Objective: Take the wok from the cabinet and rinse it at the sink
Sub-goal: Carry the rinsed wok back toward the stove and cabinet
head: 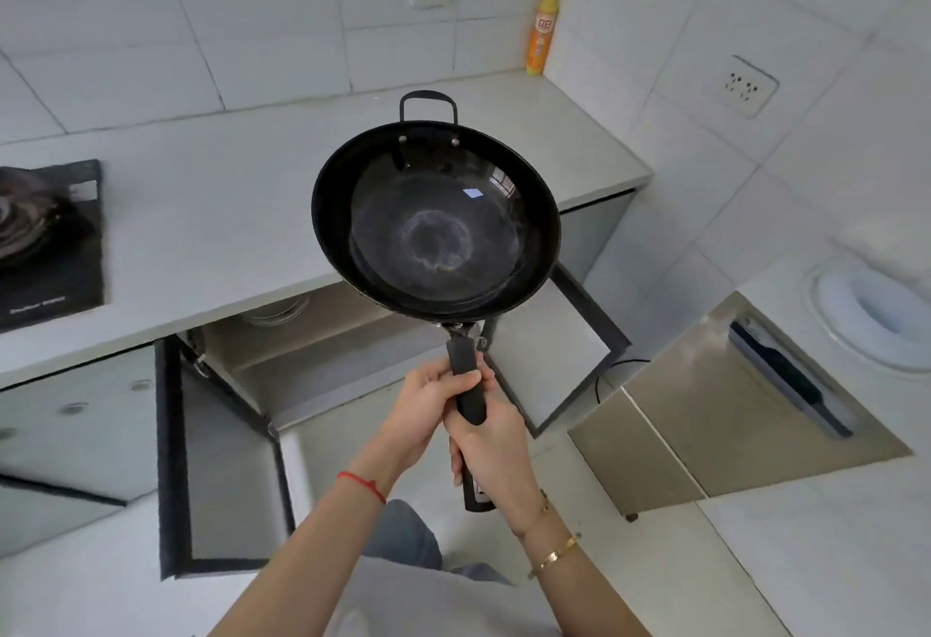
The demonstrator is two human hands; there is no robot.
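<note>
Gripping the wok's [436, 228] long handle, left hand [428, 414] above right hand [491, 450] (both closed tight), the person risked clipping the open cabinet door [564, 349] while turning.

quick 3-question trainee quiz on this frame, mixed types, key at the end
1. True or false: both cabinet doors are open.
2. Which hand holds the wok handle nearer the pan? A) left hand B) right hand C) neither
3. Fill in: the orange bottle stands on the counter in the ____ where two walls meet.

Key: 1 true; 2 A; 3 corner
</note>
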